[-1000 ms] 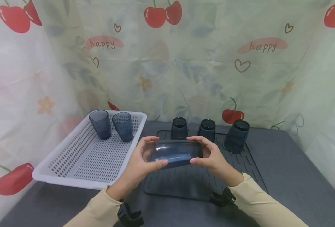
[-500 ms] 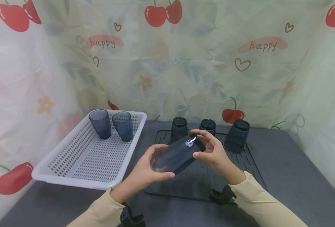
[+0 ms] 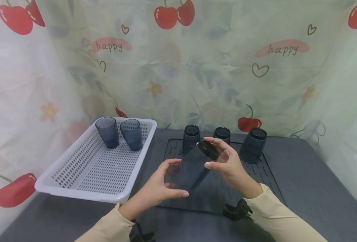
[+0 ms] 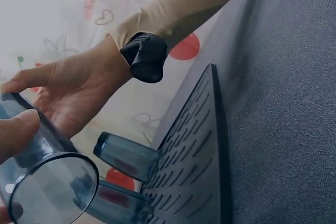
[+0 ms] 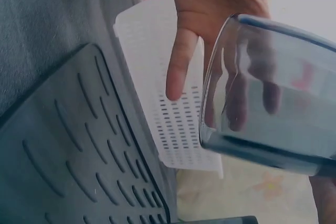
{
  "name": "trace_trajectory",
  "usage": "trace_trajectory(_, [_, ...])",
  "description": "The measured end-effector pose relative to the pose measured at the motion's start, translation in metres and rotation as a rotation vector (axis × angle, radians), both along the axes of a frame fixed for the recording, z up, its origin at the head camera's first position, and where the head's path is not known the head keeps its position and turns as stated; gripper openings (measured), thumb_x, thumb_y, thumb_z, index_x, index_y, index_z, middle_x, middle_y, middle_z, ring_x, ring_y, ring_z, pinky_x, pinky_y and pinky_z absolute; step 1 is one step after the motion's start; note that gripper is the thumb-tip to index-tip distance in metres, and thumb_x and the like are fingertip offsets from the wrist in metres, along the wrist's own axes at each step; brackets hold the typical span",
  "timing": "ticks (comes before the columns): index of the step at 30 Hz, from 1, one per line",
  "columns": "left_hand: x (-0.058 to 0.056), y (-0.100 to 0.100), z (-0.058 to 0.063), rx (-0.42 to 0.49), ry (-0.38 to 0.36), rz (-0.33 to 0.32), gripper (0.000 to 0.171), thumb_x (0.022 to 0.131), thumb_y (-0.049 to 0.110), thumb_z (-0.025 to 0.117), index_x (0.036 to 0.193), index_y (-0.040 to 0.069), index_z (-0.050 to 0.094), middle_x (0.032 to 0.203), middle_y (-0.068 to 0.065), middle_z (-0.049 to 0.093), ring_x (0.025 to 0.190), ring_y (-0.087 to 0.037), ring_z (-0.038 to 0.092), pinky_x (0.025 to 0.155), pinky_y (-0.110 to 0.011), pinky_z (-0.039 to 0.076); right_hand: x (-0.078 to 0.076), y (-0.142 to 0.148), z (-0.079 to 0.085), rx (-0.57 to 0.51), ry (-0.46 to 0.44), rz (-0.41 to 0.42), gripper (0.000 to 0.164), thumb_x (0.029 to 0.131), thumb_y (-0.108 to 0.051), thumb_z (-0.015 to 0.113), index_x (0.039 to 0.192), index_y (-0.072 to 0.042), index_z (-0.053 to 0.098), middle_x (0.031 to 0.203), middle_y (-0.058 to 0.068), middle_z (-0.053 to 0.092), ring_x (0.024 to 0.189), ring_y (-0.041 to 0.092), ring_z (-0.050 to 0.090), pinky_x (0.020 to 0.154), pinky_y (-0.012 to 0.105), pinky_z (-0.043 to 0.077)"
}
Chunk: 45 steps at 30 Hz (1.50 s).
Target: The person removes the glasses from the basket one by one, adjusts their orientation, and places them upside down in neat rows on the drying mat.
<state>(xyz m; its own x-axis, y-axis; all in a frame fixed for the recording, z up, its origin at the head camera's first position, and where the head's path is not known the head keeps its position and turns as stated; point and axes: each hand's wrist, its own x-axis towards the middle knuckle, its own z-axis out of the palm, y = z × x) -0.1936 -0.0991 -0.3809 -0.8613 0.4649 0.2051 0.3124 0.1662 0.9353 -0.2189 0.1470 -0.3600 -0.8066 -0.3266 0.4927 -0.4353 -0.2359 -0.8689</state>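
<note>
A smoky blue drinking glass (image 3: 193,166) is held in the air above a black ridged mat (image 3: 214,195), tilted, its thick dark base up toward the person's right and its open mouth down toward the left. The person's right hand (image 3: 231,168) grips the base end, fingers over the far side and thumb on the near side. The left hand (image 3: 160,185) is spread wide about the mouth end, its thumb extended clear of the glass; I cannot tell how firmly its fingers touch the wall. The glass is see-through, and the left fingers show through it in the right wrist view.

Behind the held glass, along the mat's far side, three matching glasses stand upside down in a row: a left one (image 3: 191,137), a middle one (image 3: 222,133) partly hidden by the right hand, and a right one (image 3: 252,148).

To the left of the mat sits a white plastic basket (image 3: 103,171) with slotted floor and walls. Two more such glasses, an outer one (image 3: 107,134) and an inner one (image 3: 131,136), lean mouth up at its far end, side by side.

Everything rests on a dark grey table (image 3: 302,174), before a pale curtain (image 3: 181,84) printed with cherries.
</note>
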Motion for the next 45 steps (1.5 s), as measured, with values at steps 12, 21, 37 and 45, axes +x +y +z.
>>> trace_trajectory(12, [0.005, -0.023, -0.004, -0.077, 0.015, 0.024, 0.06, 0.084, 0.019, 0.076, 0.135, 0.006, 0.045, 0.125, -0.016, 0.056, 0.116, -0.03, 0.057, 0.094, -0.04, 0.052, 0.001, 0.013, 0.003, 0.052, -0.02, -0.058, 0.065, 0.08, 0.009, 0.07, 0.139, -0.006, 0.047, 0.129, -0.002, 0.059, 0.117, 0.013, 0.059, 0.092, 0.025, 0.052])
trace_trajectory(21, [0.008, -0.036, -0.008, -0.316, -0.072, -0.172, 0.038, 0.088, 0.018, 0.071, 0.122, 0.007, 0.057, 0.108, -0.01, 0.063, 0.104, -0.024, 0.062, 0.085, -0.029, 0.054, 0.001, 0.024, 0.006, 0.117, -0.06, -0.122, 0.067, 0.08, 0.007, 0.071, 0.141, -0.007, 0.045, 0.13, -0.004, 0.059, 0.116, 0.011, 0.06, 0.09, 0.024, 0.053])
trace_trajectory(37, [0.016, -0.043, -0.009, -0.51, -0.098, -0.356, 0.034, 0.09, 0.026, 0.069, 0.119, 0.012, 0.059, 0.104, 0.002, 0.065, 0.094, -0.003, 0.062, 0.083, -0.021, 0.052, 0.005, 0.053, 0.01, 0.18, -0.068, -0.25, 0.065, 0.082, 0.004, 0.072, 0.141, -0.009, 0.047, 0.128, -0.009, 0.061, 0.11, 0.009, 0.061, 0.082, 0.022, 0.054])
trace_trajectory(45, [0.017, -0.045, -0.007, -0.509, -0.105, -0.37, 0.034, 0.091, 0.026, 0.068, 0.12, 0.011, 0.059, 0.105, 0.001, 0.065, 0.095, -0.003, 0.062, 0.083, -0.02, 0.052, 0.006, 0.074, 0.007, 0.226, -0.09, -0.331, 0.065, 0.083, 0.0, 0.073, 0.141, -0.014, 0.048, 0.123, -0.013, 0.063, 0.105, 0.006, 0.062, 0.08, 0.02, 0.054])
